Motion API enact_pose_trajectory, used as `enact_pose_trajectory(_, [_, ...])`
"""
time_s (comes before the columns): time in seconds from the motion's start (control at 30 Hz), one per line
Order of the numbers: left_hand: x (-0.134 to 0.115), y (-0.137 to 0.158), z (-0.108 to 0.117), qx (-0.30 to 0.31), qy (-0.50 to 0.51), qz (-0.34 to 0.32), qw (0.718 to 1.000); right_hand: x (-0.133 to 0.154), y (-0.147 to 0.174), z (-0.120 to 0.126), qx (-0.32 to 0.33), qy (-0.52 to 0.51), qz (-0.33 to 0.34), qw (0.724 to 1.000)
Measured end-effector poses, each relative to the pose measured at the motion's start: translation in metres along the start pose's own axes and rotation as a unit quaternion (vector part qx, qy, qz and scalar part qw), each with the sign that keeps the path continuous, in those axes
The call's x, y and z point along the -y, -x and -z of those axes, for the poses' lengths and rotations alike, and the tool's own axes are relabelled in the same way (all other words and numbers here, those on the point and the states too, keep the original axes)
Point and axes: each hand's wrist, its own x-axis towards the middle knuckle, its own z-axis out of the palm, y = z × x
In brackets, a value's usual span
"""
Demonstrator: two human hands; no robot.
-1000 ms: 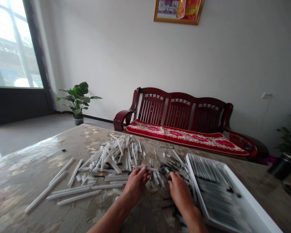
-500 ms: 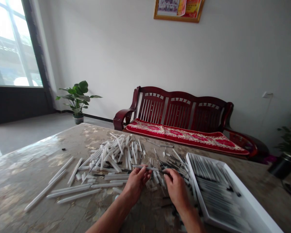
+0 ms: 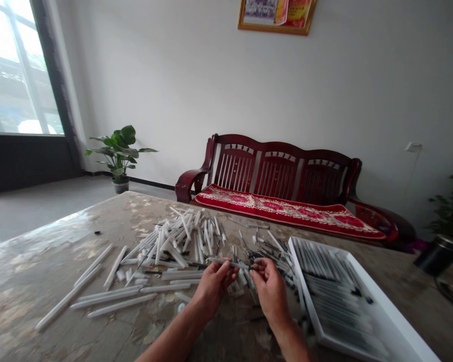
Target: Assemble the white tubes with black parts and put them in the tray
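Note:
My left hand (image 3: 216, 282) is closed round a slim translucent pen barrel (image 3: 232, 263), held level above the table. My right hand (image 3: 269, 281) pinches at the barrel's right end, where a small black piece shows between thumb and fingers. Its exact shape is too blurred to make out. Beyond and left of my hands lies a loose heap of white pen tubes (image 3: 169, 236). Thin dark rods and black pieces (image 3: 274, 251) are strewn behind my right hand. At the right, a white open box (image 3: 394, 317) holds rows of translucent pens with dark insides (image 3: 340, 296).
The patterned tabletop (image 3: 30, 271) carries several long tubes (image 3: 71, 296) at the left and a small black bit (image 3: 97, 233). Behind the table stands a dark red wooden bench (image 3: 279, 166). A black container (image 3: 440, 255) is at the far right, and a potted plant (image 3: 119, 151) at the left.
My right hand has turned slightly and drawn in to the barrel's right end, its fingers now more visible. My left hand keeps hold of the barrel in nearly the same place.

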Motion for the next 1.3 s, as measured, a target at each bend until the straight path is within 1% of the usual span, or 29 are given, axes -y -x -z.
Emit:
enact_pose_trajectory(0.17, [0.002, -0.001, 0.002, 0.006, -0.001, -0.008, 1.0, -0.001, 0.001, 0.0, 0.008, 0.021, 0.013, 1.0])
enact_pose_trajectory(0.37, [0.006, -0.002, 0.007, 0.038, -0.005, -0.043, 0.998, 0.002, 0.003, 0.001, 0.014, 0.061, 0.044, 0.997])
enact_pose_trajectory(0.6, [0.01, -0.002, 0.007, 0.048, -0.027, -0.051, 0.997, 0.005, 0.001, 0.004, 0.003, 0.076, 0.046, 0.996])
enact_pose_trajectory(0.77, [0.01, -0.001, 0.007, 0.043, -0.012, -0.05, 0.998, 0.008, 0.001, 0.004, 0.008, 0.092, 0.06, 0.994])
enact_pose_trajectory(0.87, [0.01, -0.003, 0.007, 0.036, -0.003, -0.041, 0.998, 0.008, 0.001, 0.005, -0.006, 0.088, 0.054, 0.995])
enact_pose_trajectory(0.97, [0.01, -0.005, 0.007, 0.017, 0.004, -0.042, 0.999, 0.008, 0.001, 0.006, -0.023, 0.078, 0.047, 0.996])
enact_pose_trajectory(1.07, [0.009, -0.005, 0.006, 0.001, 0.01, -0.043, 0.999, 0.007, 0.0, 0.006, -0.021, 0.078, 0.05, 0.995])
enact_pose_trajectory(1.3, [0.01, -0.001, 0.005, 0.022, -0.002, -0.035, 0.999, 0.005, 0.002, 0.004, 0.0, 0.085, 0.07, 0.994])
